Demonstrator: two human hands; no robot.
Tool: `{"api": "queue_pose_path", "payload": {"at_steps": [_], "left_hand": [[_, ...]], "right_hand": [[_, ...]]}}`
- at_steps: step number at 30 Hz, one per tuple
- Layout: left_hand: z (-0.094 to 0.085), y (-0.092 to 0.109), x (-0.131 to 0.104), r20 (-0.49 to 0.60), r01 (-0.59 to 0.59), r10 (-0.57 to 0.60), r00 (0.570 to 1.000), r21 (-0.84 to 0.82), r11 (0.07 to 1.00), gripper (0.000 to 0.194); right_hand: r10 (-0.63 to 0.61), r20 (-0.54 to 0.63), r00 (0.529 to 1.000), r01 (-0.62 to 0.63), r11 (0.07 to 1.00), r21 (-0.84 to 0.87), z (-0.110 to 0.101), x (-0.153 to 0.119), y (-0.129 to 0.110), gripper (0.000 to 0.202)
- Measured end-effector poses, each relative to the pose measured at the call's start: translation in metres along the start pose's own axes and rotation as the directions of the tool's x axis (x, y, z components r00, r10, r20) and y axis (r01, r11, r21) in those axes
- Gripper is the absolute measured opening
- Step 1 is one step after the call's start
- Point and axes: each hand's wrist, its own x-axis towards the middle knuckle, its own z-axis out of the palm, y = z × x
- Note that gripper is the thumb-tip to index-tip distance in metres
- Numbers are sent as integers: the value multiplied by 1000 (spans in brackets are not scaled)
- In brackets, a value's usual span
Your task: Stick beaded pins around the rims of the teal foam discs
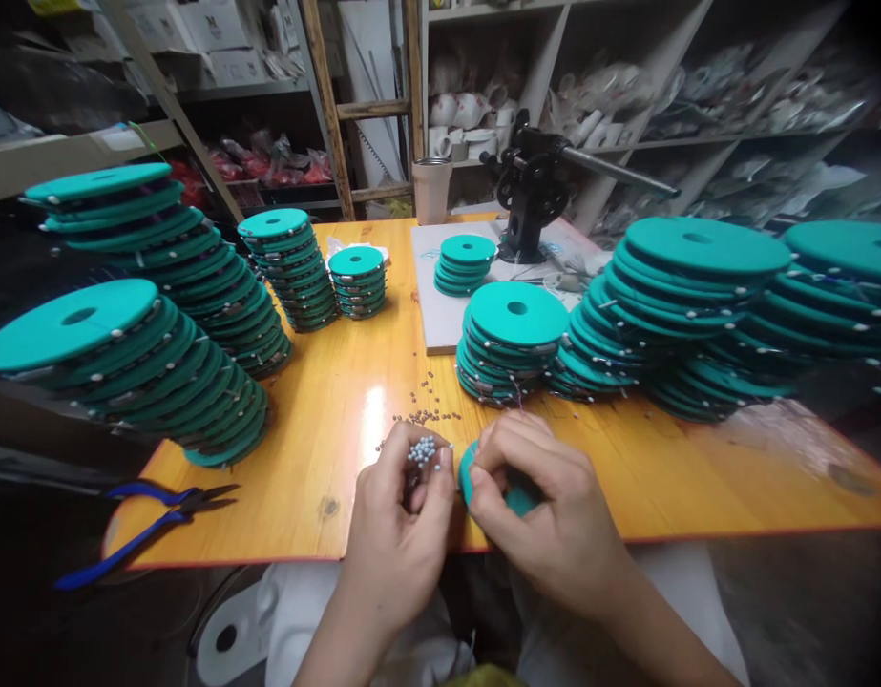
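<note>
My left hand (401,515) is closed around a bunch of ball-headed pins (421,450), their pale blue heads showing above the fingers. Just to its right, a round teal foam spool (524,494) lies near the table's front edge, partly covered by my right hand (540,487). That hand is closed on the spool, with thumb and forefinger pinched at its left side. Whatever is between those fingertips is too small to make out. Small dark beads (426,417) are scattered on the wood beyond my left hand.
Stacked teal spools with pins in their rims stand at left (74,320) and right (698,253); a shorter stack (515,310) is just beyond my right hand. Blue-handled pliers (178,510) lie at the front left. A black hand-lever device (530,191) and a cup (431,191) stand behind.
</note>
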Motion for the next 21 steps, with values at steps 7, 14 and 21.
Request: {"api": "queue_pose_path", "payload": {"at_steps": [7,14,21], "left_hand": [[1,3,0,11,31,-30,999,-8,999,25],[1,4,0,15,29,-29,999,0,1000,24],[0,4,0,12,5,-5,1000,1,1000,23]], "right_hand": [[-54,-14,998,55,997,55,0,0,1,17],[-82,-17,996,82,997,-1,2,-2,1,18],[-83,-17,996,83,996,-26,2,-1,0,18]]}}
